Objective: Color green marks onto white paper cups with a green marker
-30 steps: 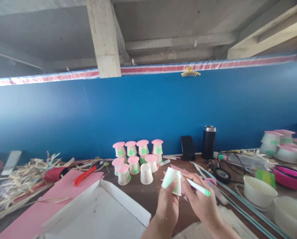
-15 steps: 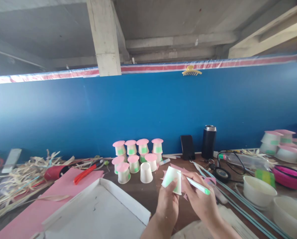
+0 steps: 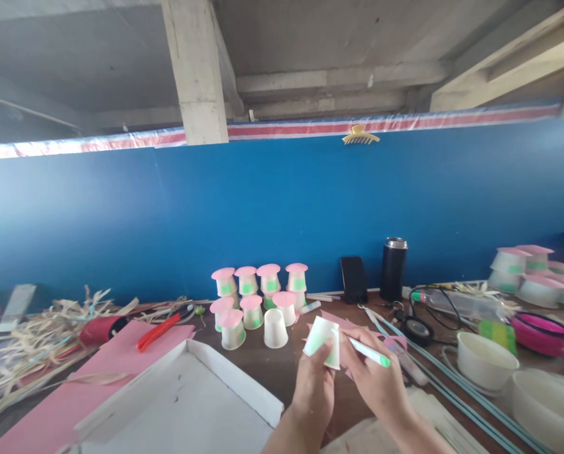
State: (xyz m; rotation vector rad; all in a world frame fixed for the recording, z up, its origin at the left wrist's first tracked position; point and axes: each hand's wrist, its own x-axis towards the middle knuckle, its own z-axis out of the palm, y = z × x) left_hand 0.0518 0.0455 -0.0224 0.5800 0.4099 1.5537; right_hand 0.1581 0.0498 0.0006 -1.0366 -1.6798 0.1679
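Note:
My left hand (image 3: 314,386) is closed around a white paper cup (image 3: 320,337), thumb pressed on its side. Green colouring shows on the cup's wall. In my right hand (image 3: 376,378) is a white marker with a green end (image 3: 367,350), its tip at the cup's right side near the top. Just left of the hands a plain white paper cup (image 3: 275,329) stands upside down on the table. Around and behind it are several upturned cups with pink paper discs (image 3: 232,318) on top and green patches on their sides.
A white box lid (image 3: 206,403) lies front left, beside pink paper (image 3: 116,366) carrying a red cutter (image 3: 157,332). Paper strips (image 3: 40,340) heap at far left. Behind stand a phone (image 3: 353,280) and black flask (image 3: 394,270). White bowls (image 3: 487,362) sit right, near blue-green strips (image 3: 456,384).
The view has shifted slightly, so everything sits a little further left. Both hands keep their hold on the cup and the marker, with hardly any other visible movement.

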